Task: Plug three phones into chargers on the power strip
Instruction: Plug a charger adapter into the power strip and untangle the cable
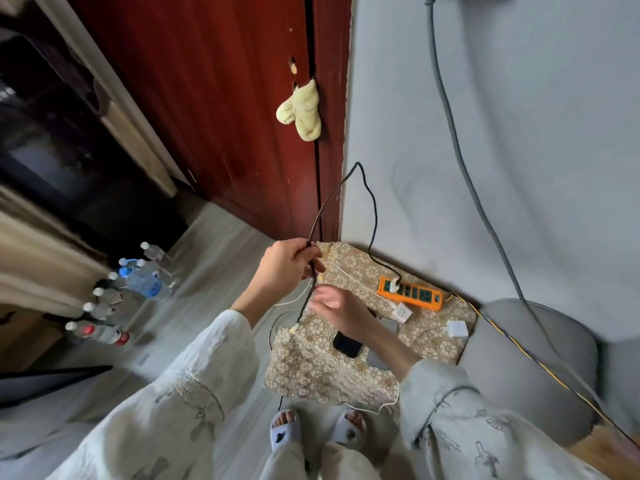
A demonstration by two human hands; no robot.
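A black braided charging cable (367,188) arcs up in a loop above a small bench covered with a floral cloth (311,368). One end runs down to a white charger (394,285) plugged into the first socket of an orange power strip (415,293), which lies at the far side of the cloth near the grey wall. The other end hangs down through the left hand (287,268), whose fingers are curled round the cable and pinch it just above the bench. The right hand (337,308) sits just below it, fingers loosely bent toward the cable's free end; whether they touch the plug I cannot tell, because the frame is blurred there.

A dark phone (347,344) lies face up on the cloth beneath the right forearm, with a grey phone (377,358) partly under it. A third phone is not clearly visible. Two more white chargers (402,312) (457,329) lie loose on the cloth beside the strip, with thin white leads trailing off.

The cable looks light and limp, so it would be best held close to its small stiff plug. The phones look smooth and slippery, and are best gripped by their edges.

Water bottles (138,282) stand on the floor to the left.
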